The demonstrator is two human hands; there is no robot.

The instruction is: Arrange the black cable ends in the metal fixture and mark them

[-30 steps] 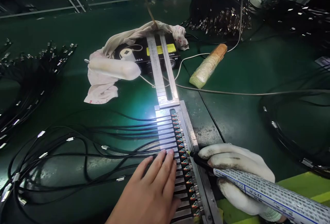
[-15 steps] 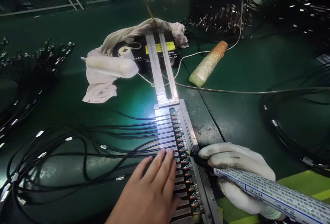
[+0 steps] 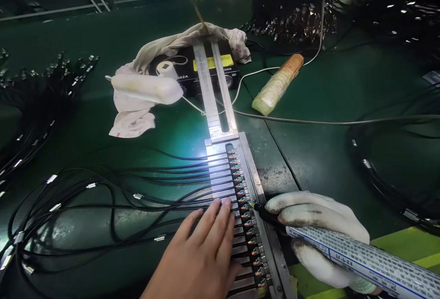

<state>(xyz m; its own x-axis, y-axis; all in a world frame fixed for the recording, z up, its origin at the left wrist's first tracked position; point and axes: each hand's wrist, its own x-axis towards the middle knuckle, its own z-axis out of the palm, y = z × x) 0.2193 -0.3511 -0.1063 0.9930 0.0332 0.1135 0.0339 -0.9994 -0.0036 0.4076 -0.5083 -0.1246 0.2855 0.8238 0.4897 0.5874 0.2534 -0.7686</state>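
Note:
A metal fixture runs toward me, with a row of black cables laid across its slots. Their small connector ends with coloured wires line its right side. My bare left hand lies flat over the cables and the fixture's left part, fingers stretched out. In a white glove, my right hand is wrapped round a printed white glue tube. The tube's black nozzle has a pale tip, which is at the connectors just right of my left fingertips. Whether the tip touches one I cannot tell.
Beyond the fixture, a black box carries a cloth and a white bottle-shaped object. A wrapped bundle lies right of it. Cable bundles fill the back, left and right. A thin hose crosses the green table.
Both hands stay almost where they were. The tube and my right hand have shifted very slightly to the right.

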